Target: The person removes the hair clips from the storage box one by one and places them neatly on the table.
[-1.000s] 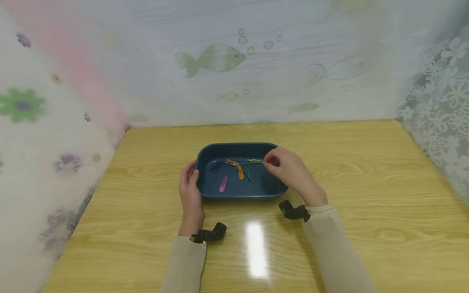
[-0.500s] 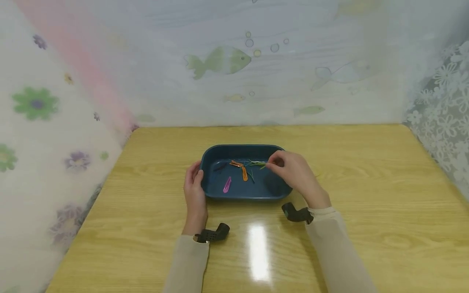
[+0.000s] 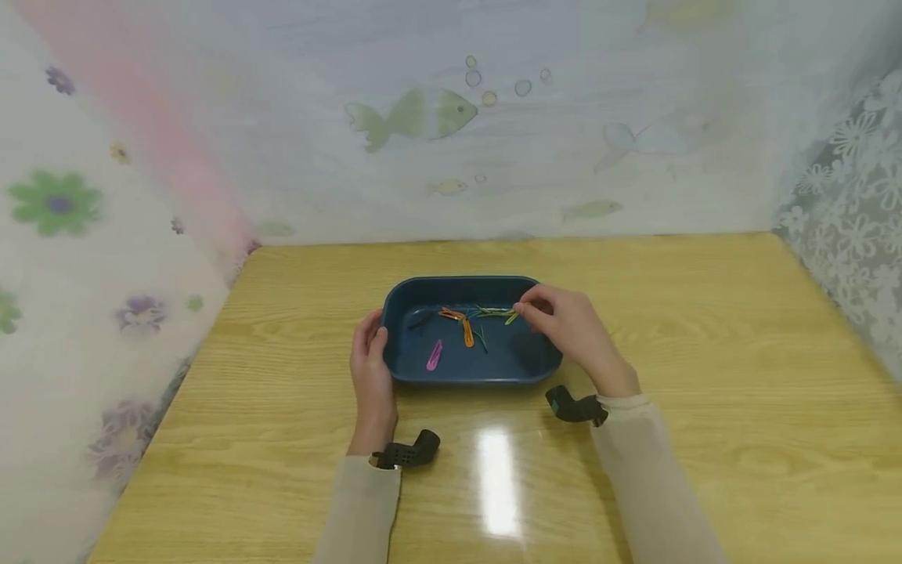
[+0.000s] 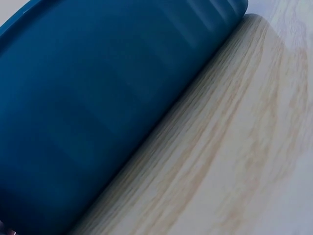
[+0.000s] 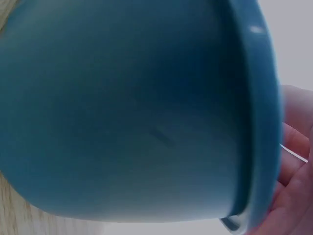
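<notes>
A dark blue plastic basin point(image 3: 479, 370) stands on the wooden table in the head view. My left hand point(image 3: 372, 368) holds its left side, with the thumb at the rim and the fingers along the outer wall. Over the right end of the basin, my right hand point(image 3: 571, 325) pinches a thin yellow-green hair clip point(image 3: 512, 317) between thumb and fingertips. Beside that lie green clips point(image 3: 486, 312), an orange snap hair clip point(image 3: 468, 333), and a purple one point(image 3: 434, 355). A dark clip point(image 3: 420, 319) is hard to see against the basin floor.
The wooden table point(image 3: 698, 352) reaches back to a wall covering point(image 3: 528, 172) printed with fish. Flowered sheets hang at the left and right. Black wrist cameras point(image 3: 574, 406) sit on both wrists. The wrist views mostly show the outer wall of the basin point(image 4: 112, 88).
The right fingers have shifted slightly at the green clips, and the yellow-green clip now shows more plainly below the fingertips. My left hand stays at the basin's side; the head view sways a little.
</notes>
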The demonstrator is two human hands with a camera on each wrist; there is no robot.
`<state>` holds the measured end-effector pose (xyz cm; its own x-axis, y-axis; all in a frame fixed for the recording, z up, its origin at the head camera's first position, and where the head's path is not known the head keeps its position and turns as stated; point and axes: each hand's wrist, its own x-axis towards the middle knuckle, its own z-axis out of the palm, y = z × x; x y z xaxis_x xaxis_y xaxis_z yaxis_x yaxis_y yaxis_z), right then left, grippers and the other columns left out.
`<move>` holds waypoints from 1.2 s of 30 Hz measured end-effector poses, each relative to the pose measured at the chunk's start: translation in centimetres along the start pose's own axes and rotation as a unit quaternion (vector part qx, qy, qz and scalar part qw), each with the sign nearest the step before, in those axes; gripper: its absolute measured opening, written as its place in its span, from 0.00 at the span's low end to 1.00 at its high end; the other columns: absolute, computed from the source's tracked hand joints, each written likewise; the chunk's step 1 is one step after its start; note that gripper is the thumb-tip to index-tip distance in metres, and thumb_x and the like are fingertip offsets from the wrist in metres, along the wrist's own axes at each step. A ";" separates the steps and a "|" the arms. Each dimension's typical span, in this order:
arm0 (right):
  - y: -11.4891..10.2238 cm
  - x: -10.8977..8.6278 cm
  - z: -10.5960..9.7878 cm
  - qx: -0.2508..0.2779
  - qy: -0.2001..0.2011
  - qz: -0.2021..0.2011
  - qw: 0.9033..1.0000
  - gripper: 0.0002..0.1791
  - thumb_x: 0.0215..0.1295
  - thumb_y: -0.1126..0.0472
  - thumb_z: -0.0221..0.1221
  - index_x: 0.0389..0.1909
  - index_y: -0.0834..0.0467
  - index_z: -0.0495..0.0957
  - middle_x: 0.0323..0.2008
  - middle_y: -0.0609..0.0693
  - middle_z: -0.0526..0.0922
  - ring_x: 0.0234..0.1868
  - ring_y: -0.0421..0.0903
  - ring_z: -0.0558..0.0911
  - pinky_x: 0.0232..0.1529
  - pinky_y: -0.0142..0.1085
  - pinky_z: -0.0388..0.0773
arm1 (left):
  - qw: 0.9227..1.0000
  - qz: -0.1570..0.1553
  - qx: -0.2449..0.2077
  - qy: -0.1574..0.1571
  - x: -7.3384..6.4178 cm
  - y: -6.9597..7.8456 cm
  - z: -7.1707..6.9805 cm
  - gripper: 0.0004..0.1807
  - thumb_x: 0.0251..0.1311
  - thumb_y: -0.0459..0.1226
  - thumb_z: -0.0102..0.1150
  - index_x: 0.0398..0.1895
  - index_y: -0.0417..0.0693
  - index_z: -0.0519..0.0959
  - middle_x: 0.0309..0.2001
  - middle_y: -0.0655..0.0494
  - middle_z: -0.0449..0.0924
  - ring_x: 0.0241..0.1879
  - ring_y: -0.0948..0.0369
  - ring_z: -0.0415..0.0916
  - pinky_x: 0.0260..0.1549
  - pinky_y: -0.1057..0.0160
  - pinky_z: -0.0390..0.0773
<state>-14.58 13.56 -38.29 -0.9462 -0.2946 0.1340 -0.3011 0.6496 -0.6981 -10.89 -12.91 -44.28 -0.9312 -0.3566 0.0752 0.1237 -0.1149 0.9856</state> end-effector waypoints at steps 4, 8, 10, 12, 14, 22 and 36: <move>0.0 -0.1 -0.5 0.001 -0.001 0.002 1.000 0.11 0.62 0.49 0.53 0.37 0.51 0.76 0.26 0.49 0.79 0.27 0.45 0.75 0.30 0.38 0.70 | 1.000 0.002 -0.003 0.001 0.0 0.0 0.1 0.17 0.66 0.41 0.42 0.56 0.50 0.67 0.55 0.60 0.67 0.57 0.66 0.61 0.57 0.64 0.57; 0.0 -0.1 -0.7 0.016 -0.008 0.005 1.000 0.11 0.62 0.49 0.53 0.38 0.51 0.76 0.29 0.49 0.80 0.30 0.45 0.76 0.32 0.38 0.71 | 1.000 0.000 -0.009 0.007 0.1 0.1 0.0 0.17 0.66 0.40 0.43 0.56 0.48 0.67 0.55 0.59 0.67 0.57 0.65 0.61 0.57 0.63 0.57; 0.2 -0.1 -0.9 0.024 -0.008 0.008 1.000 0.12 0.61 0.48 0.53 0.38 0.50 0.76 0.29 0.51 0.80 0.31 0.47 0.77 0.32 0.38 0.72 | 1.000 -0.001 -0.015 0.005 0.1 0.1 0.0 0.17 0.65 0.40 0.43 0.56 0.48 0.67 0.55 0.58 0.67 0.57 0.65 0.61 0.57 0.63 0.57; 0.5 -0.1 -1.2 0.030 -0.004 0.012 0.999 0.12 0.61 0.47 0.53 0.38 0.50 0.76 0.30 0.51 0.80 0.31 0.48 0.78 0.32 0.39 0.72 | 1.000 -0.003 -0.017 0.004 0.1 0.1 -0.1 0.17 0.66 0.40 0.43 0.56 0.48 0.67 0.55 0.58 0.67 0.57 0.65 0.61 0.57 0.63 0.57; 0.7 -0.1 -1.5 0.030 0.001 0.014 0.999 0.12 0.61 0.47 0.53 0.38 0.50 0.76 0.31 0.50 0.80 0.31 0.46 0.78 0.32 0.38 0.73 | 1.000 -0.003 -0.018 0.004 0.1 0.1 0.0 0.17 0.65 0.40 0.43 0.56 0.49 0.67 0.55 0.58 0.68 0.57 0.65 0.61 0.57 0.63 0.57; 1.9 -0.3 -2.4 0.019 0.028 0.029 0.999 0.15 0.60 0.44 0.53 0.39 0.49 0.77 0.30 0.46 0.80 0.30 0.41 0.79 0.32 0.39 0.72 | 1.000 0.000 -0.015 -0.001 0.1 0.0 0.0 0.16 0.65 0.41 0.43 0.56 0.51 0.67 0.54 0.60 0.68 0.56 0.67 0.62 0.57 0.64 0.57; 3.7 -0.6 -3.4 0.051 0.046 0.075 0.995 0.17 0.58 0.41 0.52 0.38 0.49 0.77 0.24 0.50 0.77 0.29 0.47 0.76 0.29 0.40 0.68 | 1.000 -0.001 -0.016 0.002 0.2 0.0 0.0 0.17 0.65 0.41 0.43 0.56 0.50 0.67 0.55 0.61 0.68 0.57 0.67 0.61 0.57 0.64 0.56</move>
<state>-15.55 18.56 -38.58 -0.9879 -0.1312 0.0831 -0.1462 0.6059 -0.7820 -11.07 -12.96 -44.31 -0.9299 -0.3608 0.0717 0.1321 -0.1455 0.9805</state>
